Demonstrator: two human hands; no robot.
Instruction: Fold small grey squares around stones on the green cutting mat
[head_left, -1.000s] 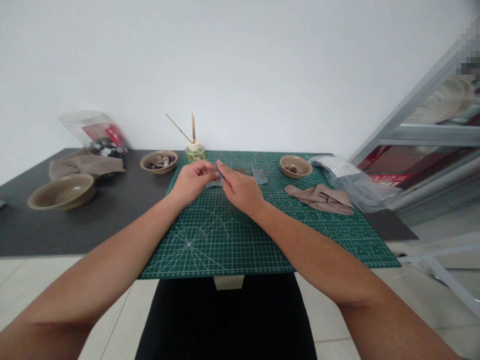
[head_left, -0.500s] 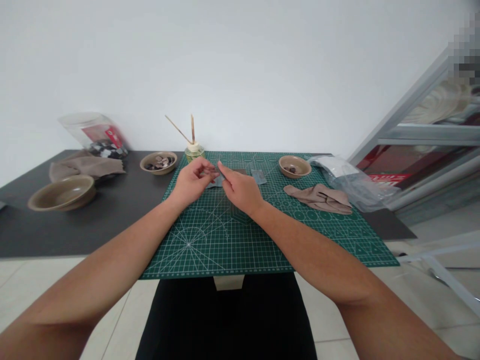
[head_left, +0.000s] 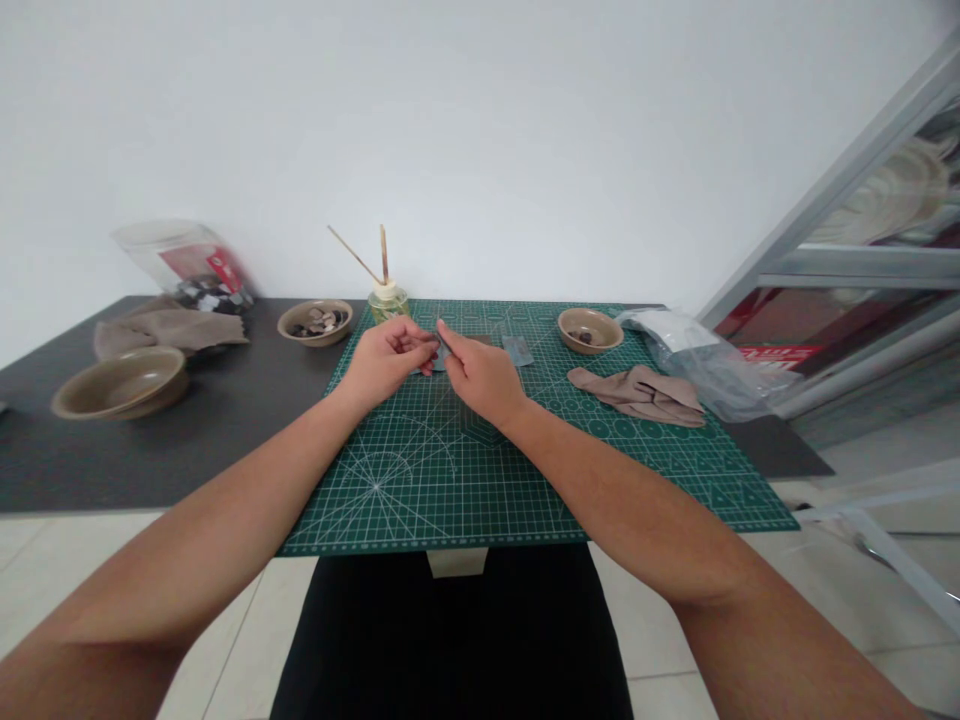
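My left hand [head_left: 390,360] and my right hand [head_left: 486,375] meet over the far middle of the green cutting mat [head_left: 420,510]. The left thumb and fingers are pinched together at the right hand's fingertips. Closed as well, the right hand has its thumb raised along a thin greyish piece [head_left: 443,347], too small and too covered to name. Under the hands lies a flat grey-blue sheet, mostly hidden. Just right of them is a small grey-blue packet [head_left: 517,350].
A bowl of dark and light pieces [head_left: 315,323] and a diffuser bottle with sticks [head_left: 387,298] stand left of my hands. Farther left are a larger bowl [head_left: 120,385], a cloth and a tipped jar. On the right are another bowl [head_left: 590,331], a brown cloth [head_left: 641,395] and a plastic bag [head_left: 697,370].
The left fingers have drawn in closer to the right hand's fingertips. Otherwise the hands stay in nearly the same place; the view has shifted very slightly.
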